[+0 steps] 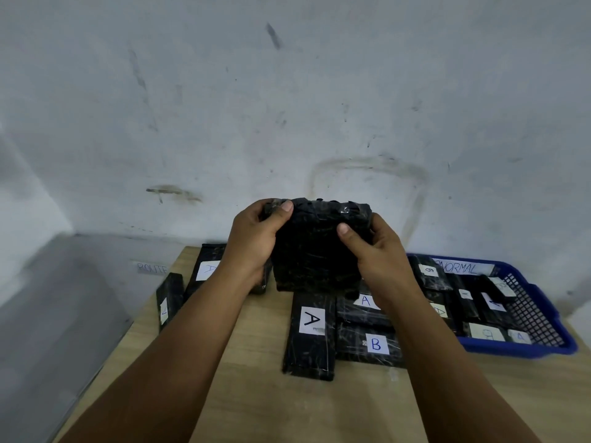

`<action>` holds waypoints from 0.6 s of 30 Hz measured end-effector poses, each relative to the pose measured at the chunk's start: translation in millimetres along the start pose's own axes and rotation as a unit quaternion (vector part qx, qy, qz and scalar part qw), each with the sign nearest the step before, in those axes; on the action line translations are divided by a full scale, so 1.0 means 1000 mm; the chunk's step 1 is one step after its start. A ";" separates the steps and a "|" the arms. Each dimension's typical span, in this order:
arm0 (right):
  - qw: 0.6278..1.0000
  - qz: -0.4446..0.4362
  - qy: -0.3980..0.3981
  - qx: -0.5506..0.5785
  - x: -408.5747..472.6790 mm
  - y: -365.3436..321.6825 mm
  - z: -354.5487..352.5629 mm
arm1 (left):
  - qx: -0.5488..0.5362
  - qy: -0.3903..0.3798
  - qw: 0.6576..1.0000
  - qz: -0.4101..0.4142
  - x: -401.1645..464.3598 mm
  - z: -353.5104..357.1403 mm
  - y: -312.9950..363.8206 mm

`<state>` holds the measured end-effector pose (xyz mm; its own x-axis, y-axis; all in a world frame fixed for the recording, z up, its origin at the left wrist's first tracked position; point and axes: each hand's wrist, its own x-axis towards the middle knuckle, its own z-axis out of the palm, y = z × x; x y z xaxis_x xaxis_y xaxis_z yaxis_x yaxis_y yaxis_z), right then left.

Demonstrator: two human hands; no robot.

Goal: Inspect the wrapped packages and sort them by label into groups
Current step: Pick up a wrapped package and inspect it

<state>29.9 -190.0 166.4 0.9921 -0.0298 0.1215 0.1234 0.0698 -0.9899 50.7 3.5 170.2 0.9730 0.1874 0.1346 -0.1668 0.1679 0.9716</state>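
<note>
- Both hands up over the counter (256,394), holding one black wrapped package (316,244) between them, raised clear of the rest.
- Left hand (256,238) grips the package's 9 o'clock edge, thumb curled over the top corner; right hand (377,251) grips the 3 o'clock edge, thumb pressed on the near face.
- Held package is roughly upright, facing the camera; no label visible on this face (crinkled film at the top edge).
- Directly at 6 o'clock from it, flat on the counter: package marked A (310,337), long side running away from the camera.
- Just beside that at 3 o'clock: package marked B (367,345), touching it; a second A package (361,306) lies at 12 o'clock from the B, partly hidden by the right wrist.
- At 9 o'clock of the held one: another labelled package (206,266) near the counter's far-left corner, letter blurred, and a package on edge (169,298) at the counter's left rim.
- At 3 o'clock: blue basket (543,318) with a strip reading "...NORMAL" on its far wall, holding several labelled black packages (letters mostly too blurred to read).
- Tag reading "ROUTE" (152,268) at 9 o'clock, past the counter's left edge.
</note>
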 end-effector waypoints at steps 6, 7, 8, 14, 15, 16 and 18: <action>0.999 0.030 0.024 -0.011 -0.002 -0.001 0.003 | 0.040 -0.047 0.996 0.060 -0.005 -0.004 0.003; 0.999 0.030 0.027 -0.010 -0.002 -0.002 0.004 | 0.043 -0.046 0.996 0.069 -0.007 -0.004 0.004; 0.999 0.027 0.034 -0.017 -0.002 -0.003 0.005 | 0.047 -0.041 0.995 0.080 -0.009 -0.005 0.005; 0.990 0.129 0.053 -0.021 -0.008 -0.013 0.018 | 0.165 0.002 0.962 0.216 -0.020 0.000 -0.002; 0.988 0.142 0.044 0.040 -0.010 -0.014 0.022 | 0.188 -0.002 0.952 0.243 -0.021 0.001 -0.006; 0.983 0.148 0.045 0.098 -0.009 -0.013 0.025 | 0.203 -0.012 0.941 0.269 -0.021 0.001 -0.008; 0.973 0.145 0.066 0.166 -0.007 -0.014 0.026 | 0.231 -0.037 0.920 0.314 -0.020 0.000 -0.014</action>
<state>21.8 -164.9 181.2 0.9778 -0.0870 -0.1907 -0.1389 0.4127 -0.9002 33.1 -2.9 154.2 0.7194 0.0373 0.6936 -0.6306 -0.3836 0.6747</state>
